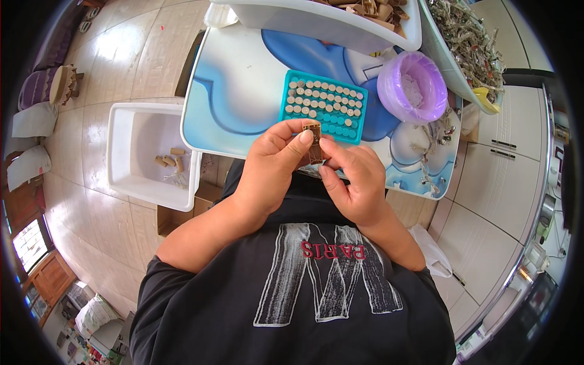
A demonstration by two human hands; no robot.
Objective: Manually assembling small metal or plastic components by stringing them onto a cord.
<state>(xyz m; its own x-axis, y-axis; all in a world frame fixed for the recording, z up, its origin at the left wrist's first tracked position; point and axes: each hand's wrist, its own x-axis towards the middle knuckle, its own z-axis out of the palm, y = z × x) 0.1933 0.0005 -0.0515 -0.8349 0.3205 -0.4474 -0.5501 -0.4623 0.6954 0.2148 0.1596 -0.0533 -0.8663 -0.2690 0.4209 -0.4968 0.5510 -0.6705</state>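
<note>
A small brown plastic part, box-like with a ridged end, is held up in front of my chest. My left hand pinches it between thumb and fingers, the thumb lying on its face. From the other side my right hand grips its lower edge with bent fingers, the thumb just below. Thin strands seem to show at the part's lower end, too fine to make out. Just beyond the hands lies a teal tray with rows of round pale discs; some of its near slots show bare teal.
The tray rests on a blue-and-white table. Right of it stands a purple basin lined with clear plastic. A white bin of brown parts and a bin of tangled wired pieces stand behind. A white tub sits left.
</note>
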